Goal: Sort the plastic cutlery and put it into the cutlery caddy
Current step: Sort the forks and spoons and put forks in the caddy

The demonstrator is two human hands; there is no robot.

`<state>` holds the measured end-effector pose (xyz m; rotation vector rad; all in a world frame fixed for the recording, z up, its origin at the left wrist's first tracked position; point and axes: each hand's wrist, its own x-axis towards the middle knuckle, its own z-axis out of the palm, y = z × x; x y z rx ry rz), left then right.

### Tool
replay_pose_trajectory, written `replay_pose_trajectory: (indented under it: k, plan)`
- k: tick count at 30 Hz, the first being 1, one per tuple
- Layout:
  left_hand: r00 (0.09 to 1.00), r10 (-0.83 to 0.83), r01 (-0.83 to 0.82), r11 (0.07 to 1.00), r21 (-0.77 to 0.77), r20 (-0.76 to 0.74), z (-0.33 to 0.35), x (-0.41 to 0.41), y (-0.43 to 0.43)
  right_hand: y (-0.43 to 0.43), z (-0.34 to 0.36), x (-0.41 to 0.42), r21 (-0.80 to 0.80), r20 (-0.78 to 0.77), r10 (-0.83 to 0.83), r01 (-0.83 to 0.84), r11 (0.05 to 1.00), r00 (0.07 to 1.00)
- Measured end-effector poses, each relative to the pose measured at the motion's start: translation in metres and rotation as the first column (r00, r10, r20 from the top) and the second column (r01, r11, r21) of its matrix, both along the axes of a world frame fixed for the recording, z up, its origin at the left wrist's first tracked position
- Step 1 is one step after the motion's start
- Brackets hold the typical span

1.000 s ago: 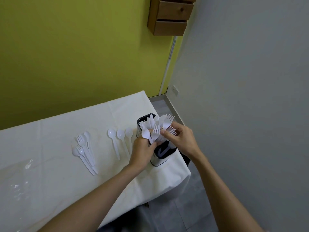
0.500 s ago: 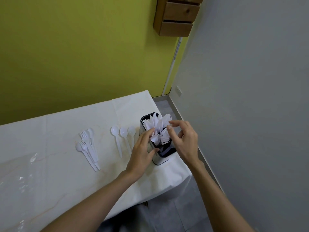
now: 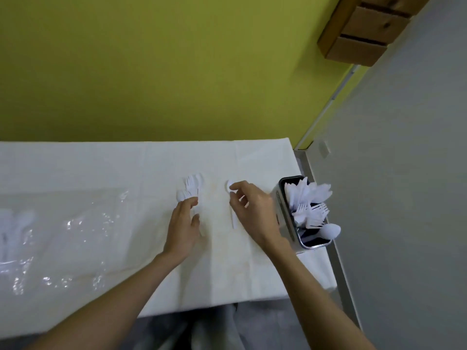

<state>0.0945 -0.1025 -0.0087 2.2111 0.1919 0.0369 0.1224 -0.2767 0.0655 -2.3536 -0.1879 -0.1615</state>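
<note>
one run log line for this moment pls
left hand: open on cutlery pile | right hand: pinching spoon | caddy: part filled

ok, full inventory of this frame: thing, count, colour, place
caddy: one, metal with dark inside, near right corner of the table, holding white cutlery
cutlery in caddy: many, white; forks and one spoon at the near end; other pieces too blurred to name
loose cutlery pile: several, white, table centre, by the left fingertips
spoon: one, white, on table under right hand
plastic bag: one, clear, left of table, some white cutlery at its far left
tablecloth: one, white
drawer unit: one, wooden, on wall, upper right
left hand: open, on the pile
right hand: fingers curled at the spoon, grip unclear
</note>
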Motion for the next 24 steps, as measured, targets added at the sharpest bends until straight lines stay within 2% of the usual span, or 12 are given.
replay_pose_trajectory:
  k: [4,7,12,17,24]
  plan:
    - [0.995,0.078,-0.079,0.997,-0.024,-0.065,-0.015,-0.011,0.028,0.041,-0.056,0.014,-0.085,-0.410,0.022,-0.061,0.995,0.912]
    - [0.984,0.136,-0.144,0.988,-0.060,-0.117,-0.023,-0.015,0.043,0.070,-0.080,0.026,-0.103,-0.529,-0.071,0.019,0.995,0.846]
    - [0.975,0.144,-0.161,0.983,-0.092,-0.168,-0.034,-0.013,0.059,0.102,-0.097,0.048,-0.093,-0.597,-0.279,0.281,0.955,0.752]
    - [0.961,0.119,-0.146,0.985,-0.094,-0.250,-0.040,-0.005,0.059,0.095,-0.103,0.050,-0.005,-0.645,-0.327,0.425,0.905,0.690]
    - [0.931,0.131,-0.145,0.989,-0.017,-0.340,-0.042,0.020,0.041,0.050,-0.105,0.034,-0.095,-0.521,-0.490,0.522,0.847,0.699]
